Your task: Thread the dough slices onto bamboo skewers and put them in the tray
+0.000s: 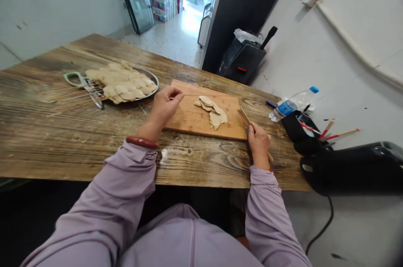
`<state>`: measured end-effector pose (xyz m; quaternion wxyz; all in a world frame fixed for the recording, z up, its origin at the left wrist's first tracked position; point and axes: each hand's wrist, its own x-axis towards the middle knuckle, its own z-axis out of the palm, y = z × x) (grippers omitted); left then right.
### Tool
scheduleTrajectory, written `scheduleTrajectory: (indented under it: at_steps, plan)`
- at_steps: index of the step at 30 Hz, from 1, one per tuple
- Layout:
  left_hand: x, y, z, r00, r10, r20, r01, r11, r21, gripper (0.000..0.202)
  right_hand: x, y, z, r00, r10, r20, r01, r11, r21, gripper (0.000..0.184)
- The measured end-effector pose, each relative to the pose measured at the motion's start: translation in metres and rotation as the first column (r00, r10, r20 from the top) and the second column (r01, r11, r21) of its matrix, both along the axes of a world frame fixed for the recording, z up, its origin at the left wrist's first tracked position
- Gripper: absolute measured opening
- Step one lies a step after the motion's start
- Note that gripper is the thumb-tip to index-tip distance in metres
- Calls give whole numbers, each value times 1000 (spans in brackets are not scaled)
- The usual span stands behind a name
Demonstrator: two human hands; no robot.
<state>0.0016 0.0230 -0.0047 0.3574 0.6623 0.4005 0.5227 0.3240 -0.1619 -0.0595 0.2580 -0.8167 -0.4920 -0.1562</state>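
Observation:
My left hand [166,105] pinches one end of a thin wooden skewer [208,95], which reaches to the right over the far part of a wooden cutting board [185,122]. My right hand [260,139] is closed around a bundle of wooden skewers [244,116] at the board's right edge. Between the hands, a small heap of pale, flat, thin food slices [217,111] lies on the board. To the left, a round metal plate [153,77] bears a large pile of similar slices on skewers [122,82], their sticks pointing left.
Green-handled scissors [75,79] lie beside the plate on the wooden table [192,162]. A water bottle [292,105], a black holder with pens [304,128] and a black device [352,168] stand at the right by the wall. A black bin-like box [241,59] sits beyond the table.

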Motion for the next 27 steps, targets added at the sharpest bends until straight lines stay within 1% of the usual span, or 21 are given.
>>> scheduleTrajectory:
  at_steps: [2, 3, 4, 6, 7, 8, 9, 10, 12, 14, 16, 17, 19, 21, 24, 25, 27]
  plan:
    - [5, -5, -1, 999, -20, -36, 20, 1000, 6, 8, 4, -2, -2, 1000, -20, -4, 20, 998, -60, 36]
    - [6, -7, -1, 998, -28, -57, 29, 1000, 10, 9, 5, -3, -2, 1000, -14, 2, 15, 998, -62, 36]
    - [7, -9, -1, 996, -31, -82, 33, 999, 17, 9, 4, -3, 0, 1000, -8, 17, 9, 999, -34, 35]
    - [8, -10, -1, 990, -19, -138, 26, 999, 43, 10, 0, -5, 4, 998, -2, 70, -6, 994, 106, 34]
    - [9, -11, -1, 986, -11, -166, 22, 998, 61, 11, -5, -5, 8, 994, 4, 106, -24, 981, 191, 34]
    - [9, -11, -1, 982, -7, -191, 23, 996, 80, 11, -11, -5, 12, 989, 19, 143, -57, 963, 262, 33]
    - [10, -12, -1, 977, -11, -214, 33, 994, 100, 12, -19, -4, 17, 981, 56, 184, -111, 945, 306, 33]
    - [11, -12, -2, 971, -23, -236, 53, 991, 121, 12, -28, -2, 22, 969, 116, 217, -182, 931, 317, 31]
    - [14, -15, -3, 956, -65, -286, 115, 980, 163, 13, -48, 4, 33, 936, 232, 265, -308, 904, 296, 28]
    - [16, -19, -5, 935, -105, -339, 180, 964, 197, 12, -68, 15, 43, 908, 310, 282, -383, 886, 262, 28]
    - [16, -22, -7, 918, -129, -376, 222, 951, 216, 13, -85, 29, 48, 880, 402, 253, -447, 880, 161, 30]
    - [16, -23, -7, 914, -133, -383, 230, 948, 220, 13, -91, 36, 50, 860, 455, 229, -485, 870, 91, 29]
    - [14, -22, -7, 916, -134, -379, 229, 949, 216, 14, -99, 48, 48, 813, 563, 149, -566, 824, -26, 29]
    - [12, -19, -6, 922, -142, -361, 220, 958, 185, 13, -102, 55, 44, 767, 638, 68, -632, 770, -91, 28]
    - [9, -15, -3, 931, -175, -321, 217, 971, 99, 11, -102, 59, 37, 709, 704, -22, -702, 704, -102, 26]
    - [8, -14, -4, 933, -192, -305, 222, 973, 68, 11, -102, 59, 34, 687, 723, -64, -726, 683, -75, 25]
    - [8, -13, -7, 935, -230, -272, 241, 971, 7, 13, -101, 59, 29, 629, 754, -188, -763, 645, 36, 24]
